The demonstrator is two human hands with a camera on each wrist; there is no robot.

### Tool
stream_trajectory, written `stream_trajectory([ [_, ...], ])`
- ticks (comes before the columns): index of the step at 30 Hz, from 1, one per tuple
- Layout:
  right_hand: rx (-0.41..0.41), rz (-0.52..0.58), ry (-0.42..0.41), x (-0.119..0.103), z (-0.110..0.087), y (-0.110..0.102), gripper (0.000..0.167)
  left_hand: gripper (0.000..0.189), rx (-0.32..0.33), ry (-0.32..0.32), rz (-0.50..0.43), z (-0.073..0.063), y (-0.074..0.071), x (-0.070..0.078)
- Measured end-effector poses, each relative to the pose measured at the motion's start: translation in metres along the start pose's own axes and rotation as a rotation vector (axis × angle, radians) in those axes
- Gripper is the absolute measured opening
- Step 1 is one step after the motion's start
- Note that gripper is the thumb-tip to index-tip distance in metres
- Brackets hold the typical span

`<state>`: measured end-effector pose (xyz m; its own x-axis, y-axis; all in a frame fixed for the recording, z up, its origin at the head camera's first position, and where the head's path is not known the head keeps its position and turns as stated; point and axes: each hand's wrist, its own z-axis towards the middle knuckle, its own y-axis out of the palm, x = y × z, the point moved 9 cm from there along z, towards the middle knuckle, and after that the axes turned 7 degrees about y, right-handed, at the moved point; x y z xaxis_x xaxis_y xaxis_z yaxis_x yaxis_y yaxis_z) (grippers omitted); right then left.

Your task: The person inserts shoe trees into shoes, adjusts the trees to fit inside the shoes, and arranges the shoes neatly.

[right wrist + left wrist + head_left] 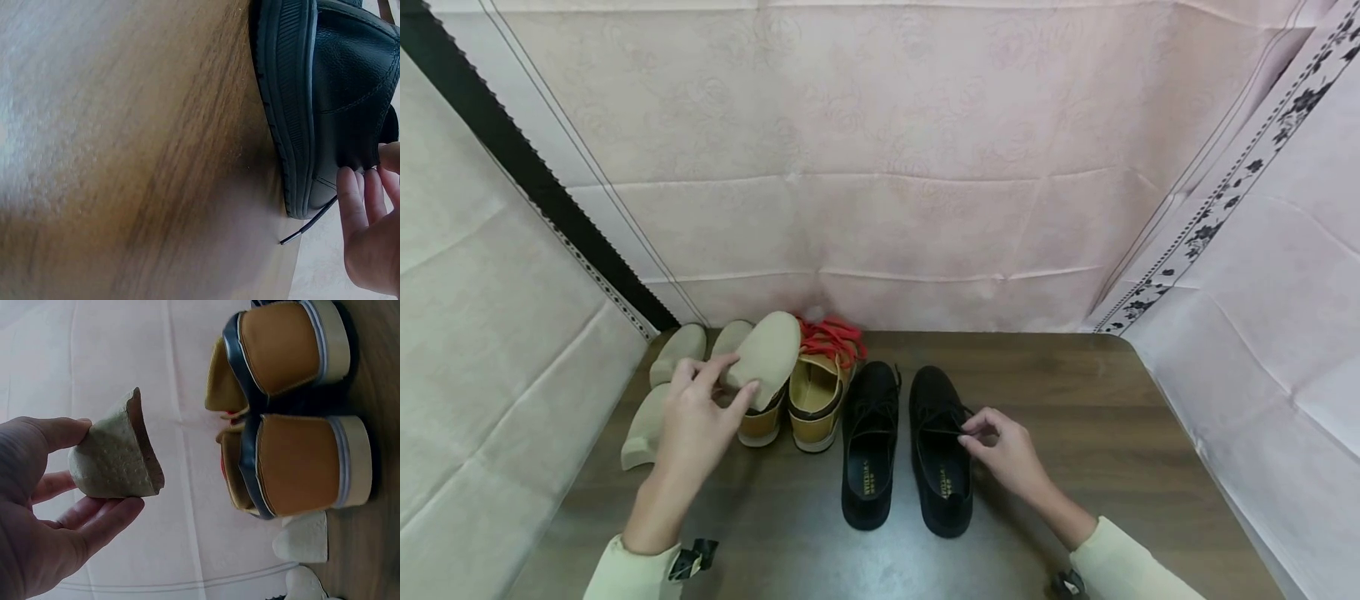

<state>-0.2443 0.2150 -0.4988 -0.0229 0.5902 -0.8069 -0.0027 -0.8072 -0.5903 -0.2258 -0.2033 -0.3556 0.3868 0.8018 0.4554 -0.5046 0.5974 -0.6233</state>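
Observation:
My left hand (696, 417) holds a pale moulded shoe insert (115, 456) between thumb and fingers, raised above the tan shoes. The insert is rounded at one end and hollow at the other. My right hand (1003, 450) pinches the side of the right black shoe (942, 492) near its lacing. In the right wrist view, the thumb is at the rim and the fingers lie against the outer leather; a loose black lace (312, 222) hangs beside them. The left black shoe (868, 450) stands alongside, parallel to it.
Two tan shoes (808, 425) with red laces (835, 340) stand left of the black pair. More pale inserts (646, 429) lie at the wooden table's (1037, 375) left edge. Patterned cloth (887, 167) hangs behind and at both sides.

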Motion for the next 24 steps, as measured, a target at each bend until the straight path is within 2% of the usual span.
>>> stream_trajectory([
  [5, -0.004, -0.004, -0.002, 0.000, 0.001, 0.000, 0.017, 0.044, -0.039, 0.016, -0.032, 0.001, 0.006, 0.009],
  [10, -0.012, 0.000, 0.008, 0.001, 0.001, 0.000, 0.015, 0.043, -0.048, 0.060, -0.047, 0.003, 0.010, 0.019],
  [19, -0.013, 0.007, 0.009, 0.000, 0.000, 0.000, 0.015, 0.041, -0.130, 0.022, -0.121, -0.002, 0.022, 0.026],
  [24, -0.016, 0.000, 0.009, 0.000, 0.001, 0.000, 0.015, 0.041, -0.150, 0.043, -0.139, -0.003, 0.027, 0.033],
])
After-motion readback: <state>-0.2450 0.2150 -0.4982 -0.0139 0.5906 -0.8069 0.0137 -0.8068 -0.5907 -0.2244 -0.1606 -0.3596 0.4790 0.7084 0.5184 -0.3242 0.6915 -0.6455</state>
